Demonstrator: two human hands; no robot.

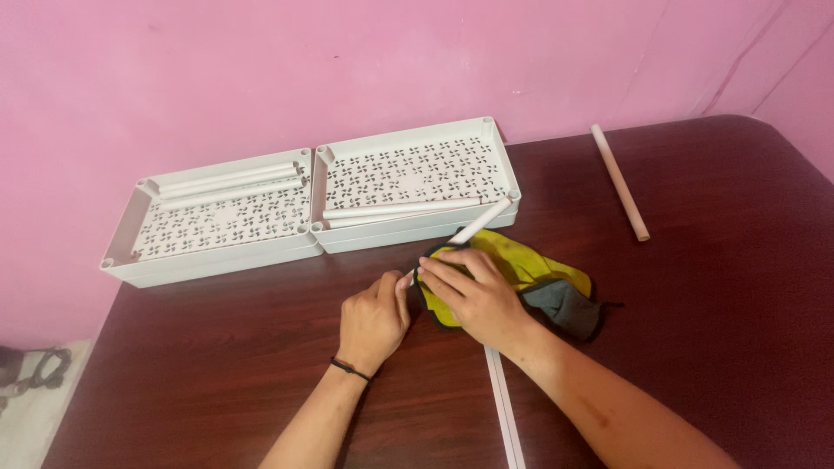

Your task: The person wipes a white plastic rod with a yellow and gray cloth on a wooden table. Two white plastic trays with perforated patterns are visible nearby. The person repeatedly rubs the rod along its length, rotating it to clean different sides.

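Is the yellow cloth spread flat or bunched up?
Bunched: the yellow cloth with dark edging lies crumpled, wrapped around a white plastic tube under the right hand.

Open dark tabletop (217, 347) left of the left hand (373, 320), out to the near edge. More bare wood right of the yellow-and-grey cloth (530, 278), broken only by one loose white tube (619, 181) lying slantwise toward the far right corner. Back edge blocked by two white perforated trays (408, 182), side by side against the pink wall (261, 69), with tubes lying inside them. Little gap between the trays' front and the cloth, crossed by the white tube (480, 221) under the right hand (473, 295). Near middle partly barred by a thin white strip (504, 408) running to the front edge.
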